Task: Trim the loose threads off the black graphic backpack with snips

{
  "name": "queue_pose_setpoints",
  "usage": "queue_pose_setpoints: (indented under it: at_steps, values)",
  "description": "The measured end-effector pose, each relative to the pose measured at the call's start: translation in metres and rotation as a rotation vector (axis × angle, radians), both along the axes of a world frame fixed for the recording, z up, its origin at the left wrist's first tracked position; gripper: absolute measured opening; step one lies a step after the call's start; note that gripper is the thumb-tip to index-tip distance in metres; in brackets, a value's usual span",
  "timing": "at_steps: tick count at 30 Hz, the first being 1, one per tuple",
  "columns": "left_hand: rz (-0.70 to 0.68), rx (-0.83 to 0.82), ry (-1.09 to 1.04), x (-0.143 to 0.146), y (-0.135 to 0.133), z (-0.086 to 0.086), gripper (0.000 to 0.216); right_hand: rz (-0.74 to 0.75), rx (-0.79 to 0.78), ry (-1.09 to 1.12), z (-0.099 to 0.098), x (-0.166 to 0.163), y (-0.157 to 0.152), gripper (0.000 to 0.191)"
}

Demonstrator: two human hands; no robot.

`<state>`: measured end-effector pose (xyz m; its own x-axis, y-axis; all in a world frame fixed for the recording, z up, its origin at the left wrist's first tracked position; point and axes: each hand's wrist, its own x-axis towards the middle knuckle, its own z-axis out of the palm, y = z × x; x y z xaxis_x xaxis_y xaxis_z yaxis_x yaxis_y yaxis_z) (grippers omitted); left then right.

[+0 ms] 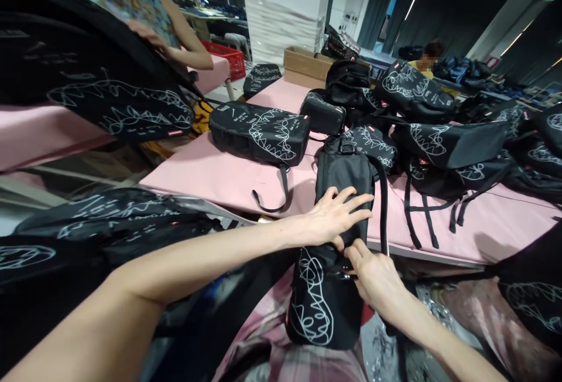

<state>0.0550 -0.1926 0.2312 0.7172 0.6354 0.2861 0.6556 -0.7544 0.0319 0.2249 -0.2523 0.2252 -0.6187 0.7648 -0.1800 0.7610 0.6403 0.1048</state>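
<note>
In front of me a black backpack (327,300) with white scribble print lies partly on the pink table and partly over my lap. My left hand (338,215) is spread flat on its dark upper panel, fingers apart. Just below, my right hand (373,273) has its fingers bent and pressed together at the bag's edge, by a small shiny piece. What those fingers grip is hidden. A black strap (383,206) curves down along the bag's right side.
More printed black bags lie on the pink table (197,177): one bag (263,133) at its left and a heap (456,142) at right. A cardboard box (307,65) stands behind. At left, a person's arm (188,42) reaches to a large bag (109,89). Bags (109,218) also lie lower left.
</note>
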Motion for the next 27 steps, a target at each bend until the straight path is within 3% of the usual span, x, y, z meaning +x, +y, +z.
queue_pose_setpoints:
  at_steps: [6, 11, 16, 20, 23, 27]
  values:
    - [-0.009, 0.026, 0.001, 0.008, -0.004, -0.012, 0.081, -0.025, -0.099, 0.127, -0.013, 0.002, 0.0, 0.036]
    - [0.082, 0.005, -0.049, 0.021, -0.007, -0.027, 0.08, 0.004, -0.258, 0.567, -0.027, 0.008, -0.005, 0.039]
    - [0.177, 0.048, -0.089, 0.027, -0.002, -0.047, 0.062, 0.021, -0.458, 0.868, -0.04, 0.007, -0.01, 0.03]
    - [0.038, 0.037, -0.221, 0.007, -0.004, -0.05, 0.064, 0.028, -0.456, 0.956, -0.048, 0.014, -0.012, 0.027]
    - [-0.081, -0.03, -0.355, -0.014, -0.021, -0.05, 0.041, 0.047, -0.436, 0.925, -0.05, 0.024, -0.013, 0.03]
    - [-0.173, -0.146, -0.222, -0.026, -0.053, -0.058, 0.035, 0.043, -0.383, 0.783, -0.046, 0.033, -0.015, 0.021]
